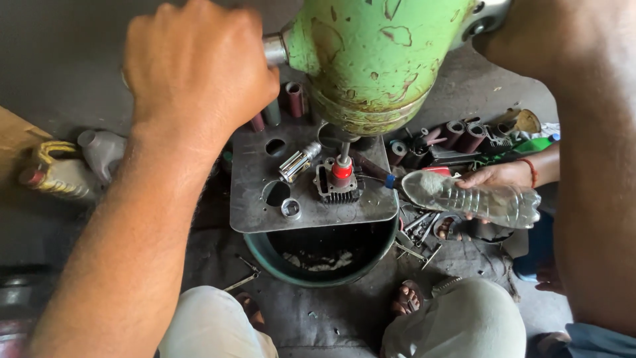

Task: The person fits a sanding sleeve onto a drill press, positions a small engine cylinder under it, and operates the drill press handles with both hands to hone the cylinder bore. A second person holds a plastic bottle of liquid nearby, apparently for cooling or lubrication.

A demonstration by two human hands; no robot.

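Machine: green drill head (371,59) over a grey metal plate (265,212).
Tub: dark round tub (318,265) under the plate, pale scraps inside.
Left hand (199,66): fist closed round the machine's handle (273,50).
Right hand: out of sight past the top edge.
Bottle: clear plastic bottle (474,199), on its side, gripped by another person's hand (497,176).
Finned part (338,189): on the plate, under the spindle.
Jug: yellow-labelled jug (56,172), far left.

the single head camera is looking steeply down from close above the chipped green machine head (371,59), facing the grey steel work plate (252,205).
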